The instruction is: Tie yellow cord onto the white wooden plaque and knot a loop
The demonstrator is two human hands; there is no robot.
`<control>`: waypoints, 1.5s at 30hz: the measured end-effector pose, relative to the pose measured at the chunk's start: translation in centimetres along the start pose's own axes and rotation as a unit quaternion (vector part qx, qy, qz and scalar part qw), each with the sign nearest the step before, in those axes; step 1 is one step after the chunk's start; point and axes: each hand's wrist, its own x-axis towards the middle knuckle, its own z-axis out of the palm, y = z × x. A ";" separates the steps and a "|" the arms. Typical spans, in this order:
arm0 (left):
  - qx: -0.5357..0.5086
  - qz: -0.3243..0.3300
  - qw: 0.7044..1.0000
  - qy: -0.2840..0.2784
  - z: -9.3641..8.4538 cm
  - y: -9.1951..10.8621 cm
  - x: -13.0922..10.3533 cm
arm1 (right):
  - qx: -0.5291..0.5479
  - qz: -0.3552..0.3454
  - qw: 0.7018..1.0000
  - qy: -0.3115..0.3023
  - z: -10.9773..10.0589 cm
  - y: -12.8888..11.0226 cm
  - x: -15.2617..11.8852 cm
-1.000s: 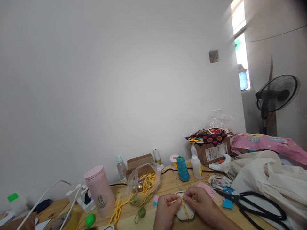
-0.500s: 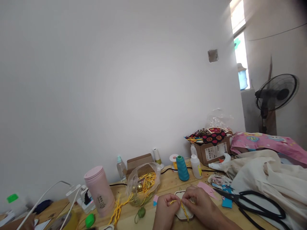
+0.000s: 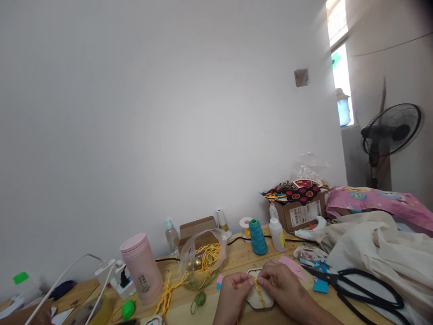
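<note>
At the lower middle of the head view, a yellow cord [image 3: 260,292] runs down over a small pale, padded-looking piece with a darker rim [image 3: 267,304] on the table. My left hand [image 3: 235,293] pinches the cord from the left, thumb and forefinger pressed together near its upper end. From the other side my right hand [image 3: 282,286] pinches the same cord, its fingertips almost touching the left ones. Both hands hide the sides of the pale piece. A green ball of thread [image 3: 200,299] lies left of my left hand.
Black-handled scissors [image 3: 358,286] and blue paper scraps [image 3: 320,284] lie to the right. Behind the hands stand a teal thread cone [image 3: 258,238] and a white glue bottle [image 3: 277,234]. A plastic bag of yellow cord [image 3: 208,257] and a pink tumbler [image 3: 142,268] are on the left.
The fingertips of both hands have shifted slightly around the upper end of the cord. The loose strand by the left fingers shows less now. The view has moved a little.
</note>
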 end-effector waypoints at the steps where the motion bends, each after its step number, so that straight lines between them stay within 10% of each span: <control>1: -0.010 0.001 1.000 -0.004 0.0 -0.1 0.0 | -0.001 -0.001 1.000 0.004 0.0 0.0 0.0; 45: 0.099 0.027 0.993 0.058 0.8 1.5 -0.8 | -0.027 -0.021 0.999 0.015 -0.6 -0.7 0.0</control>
